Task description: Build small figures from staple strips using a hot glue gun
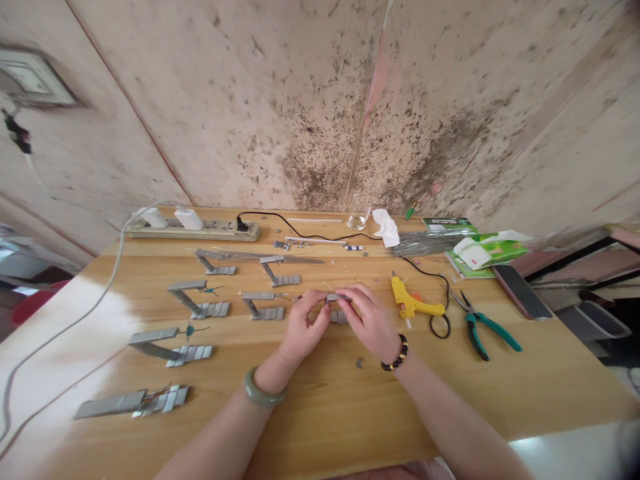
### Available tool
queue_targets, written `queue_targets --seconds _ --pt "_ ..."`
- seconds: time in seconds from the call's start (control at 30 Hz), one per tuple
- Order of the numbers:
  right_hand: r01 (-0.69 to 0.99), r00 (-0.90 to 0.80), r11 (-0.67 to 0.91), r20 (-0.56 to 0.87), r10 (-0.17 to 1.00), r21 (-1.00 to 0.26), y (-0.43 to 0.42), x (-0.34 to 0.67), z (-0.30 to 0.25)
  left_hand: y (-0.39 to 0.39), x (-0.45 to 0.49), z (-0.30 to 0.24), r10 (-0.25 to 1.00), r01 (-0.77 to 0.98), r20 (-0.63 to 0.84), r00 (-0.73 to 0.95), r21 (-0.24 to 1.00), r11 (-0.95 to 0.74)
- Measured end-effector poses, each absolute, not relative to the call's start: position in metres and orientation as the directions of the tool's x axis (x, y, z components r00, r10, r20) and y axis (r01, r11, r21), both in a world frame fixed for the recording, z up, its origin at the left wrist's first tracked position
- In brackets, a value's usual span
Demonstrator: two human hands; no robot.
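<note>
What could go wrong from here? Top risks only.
1. The small gray piece is pinched between the fingertips of the left hand and right hand; it might slip.
2. The yellow glue gun lies just beside the right hand. Whether it's hot doesn't show; if so, a brush could burn.
3. The black cord runs from the power strip close by the glass; a tug might tip it.

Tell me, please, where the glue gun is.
In the head view, the glue gun lies on the table, right of centre, between the right hand and the pliers.
</note>
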State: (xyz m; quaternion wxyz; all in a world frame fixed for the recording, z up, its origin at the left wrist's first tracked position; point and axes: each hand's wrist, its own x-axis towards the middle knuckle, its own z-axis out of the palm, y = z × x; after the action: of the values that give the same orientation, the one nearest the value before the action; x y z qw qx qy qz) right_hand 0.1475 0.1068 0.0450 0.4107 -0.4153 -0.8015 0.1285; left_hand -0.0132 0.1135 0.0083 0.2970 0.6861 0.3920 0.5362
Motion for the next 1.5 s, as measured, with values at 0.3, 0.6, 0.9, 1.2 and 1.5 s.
queue_targets --seconds 0.3,0.6,0.9,1.2,1.5 --pt "0.553 -0.322 0.619 0.543 0.776 -0.557 0.1066 0.1476 0.0450 0.1135 -0.0131 0.0101 0.858 0.225 0.501 0.113 0.828 -0.514" --pt "0.561 -0.315 0.614 0.543 0.779 -0.555 0.1069 0.1475 0.0451 0.1137 -0.0128 0.0084 0.866 0.225 0.486 0.118 0.836 -0.500" --pt "0.558 -0.312 0.610 0.540 0.782 -0.563 0.1061 0.1478 0.0453 0.1140 -0.0130 0.0087 0.859 0.230 0.499 0.114 0.828 -0.511" --pt "0.556 -0.319 0.624 0.552 0.771 -0.550 0.1072 0.1482 0.0448 0.1131 -0.0121 0.0081 0.861 0.234 0.499 0.104 0.829 -0.508" --pt "0.559 -0.309 0.623 0.559 0.769 -0.548 0.1069 0.1474 0.0456 0.1128 -0.0120 0.0088 0.869 0.222 0.483 0.108 0.840 -0.494"
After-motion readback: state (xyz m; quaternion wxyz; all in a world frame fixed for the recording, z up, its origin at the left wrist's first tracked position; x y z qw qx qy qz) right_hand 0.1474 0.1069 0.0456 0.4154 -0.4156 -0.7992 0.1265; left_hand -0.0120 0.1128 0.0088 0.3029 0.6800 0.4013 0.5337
